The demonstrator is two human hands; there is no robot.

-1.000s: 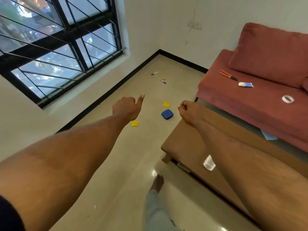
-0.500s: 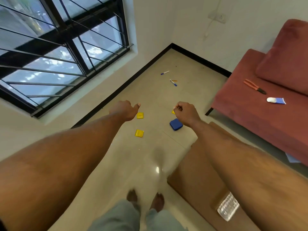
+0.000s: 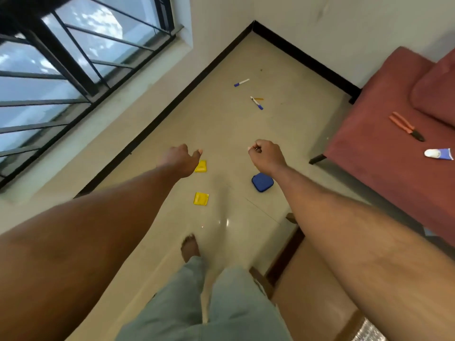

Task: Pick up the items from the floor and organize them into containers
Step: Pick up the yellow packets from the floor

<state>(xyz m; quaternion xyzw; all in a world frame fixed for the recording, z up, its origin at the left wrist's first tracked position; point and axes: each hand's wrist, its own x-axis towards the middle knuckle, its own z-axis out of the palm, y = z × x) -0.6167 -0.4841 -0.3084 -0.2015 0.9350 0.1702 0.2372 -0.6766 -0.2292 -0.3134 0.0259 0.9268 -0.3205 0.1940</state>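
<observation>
On the glossy beige tiled floor (image 3: 221, 134) lie the scattered items. A flat yellow square packet (image 3: 201, 199) lies at 12 o'clock from the person's bare foot (image 3: 190, 247). A second flat yellow square packet (image 3: 202, 166) lies at 12 o'clock from the first one, and its left edge is covered by the left hand (image 3: 181, 158). A blue rounded square pouch (image 3: 262, 182) lies at 3 o'clock from the two packets, partly hidden by the right forearm. Far at 12 o'clock from the pouch lies a white pen with a blue cap (image 3: 256, 103), just beside a small orange stick (image 3: 259, 98). A second white pen with a blue cap (image 3: 241, 82) lies at 11 o'clock from them. Both hands hang above the floor and touch no item. The left hand has its fingers folded under the palm and the thumb stretched forward, and it holds nothing visible. The right hand (image 3: 266, 153) is closed in a tight fist, with nothing seen inside. At 3 o'clock stands a red fabric sofa (image 3: 369, 168), which carries orange-handled pliers (image 3: 406, 126) and a white and blue tube (image 3: 439, 153). At 5 o'clock is a brown wooden table (image 3: 307, 303), and at 10 o'clock a black-framed window (image 3: 73, 70).
</observation>
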